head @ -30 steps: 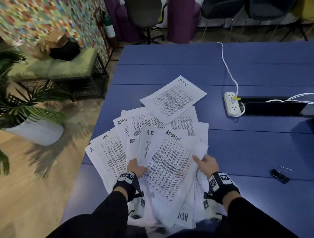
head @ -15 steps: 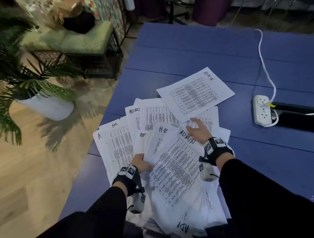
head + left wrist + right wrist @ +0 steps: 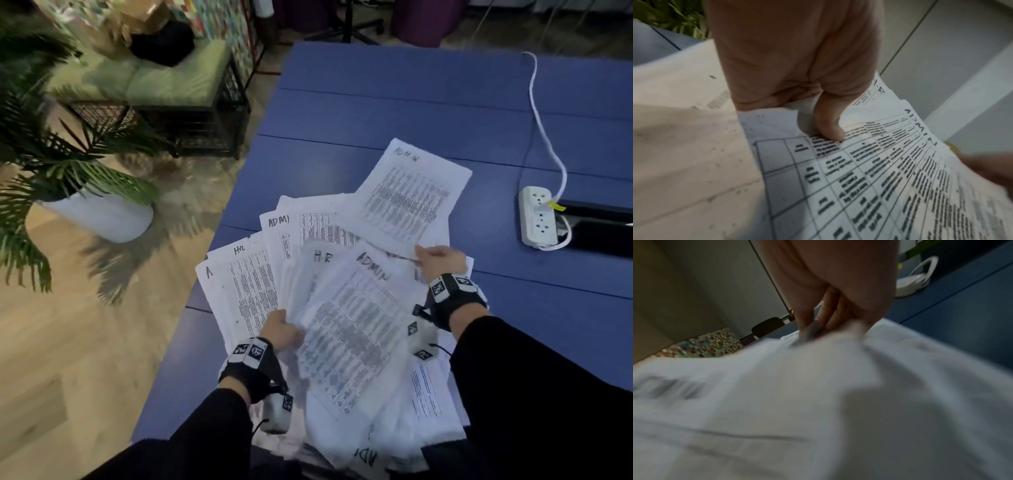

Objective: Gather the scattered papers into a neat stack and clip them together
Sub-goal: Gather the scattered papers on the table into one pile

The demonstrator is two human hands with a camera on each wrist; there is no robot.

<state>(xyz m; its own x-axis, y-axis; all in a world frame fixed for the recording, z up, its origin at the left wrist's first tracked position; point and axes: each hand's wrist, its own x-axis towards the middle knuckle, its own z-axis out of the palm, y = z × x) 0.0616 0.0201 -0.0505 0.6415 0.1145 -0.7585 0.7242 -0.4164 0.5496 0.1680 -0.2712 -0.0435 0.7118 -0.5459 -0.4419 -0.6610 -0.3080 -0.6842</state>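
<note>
Several printed sheets marked ADMIN and H-R lie fanned over the near left part of the blue table [image 3: 411,96]. My left hand [image 3: 282,332] grips the fan at its near edge, the thumb [image 3: 828,128] pressed on the top ADMIN sheet [image 3: 352,329]. One ADMIN sheet [image 3: 411,195] lies farthest out, at an angle. My right hand [image 3: 438,258] pinches that sheet's near corner, and its fingers [image 3: 818,327] close on a paper edge in the blurred right wrist view. No clip is in view.
A white power strip [image 3: 536,216] with its cable lies at the right beside a black cable slot [image 3: 599,233]. The table's left edge drops to wooden floor, where a potted plant [image 3: 99,219] and a green-cushioned bench [image 3: 154,78] stand.
My right hand left the near right side of the fan and reached forward to the far ADMIN sheet. The view swung left, so the black clip at the right went out of frame.
</note>
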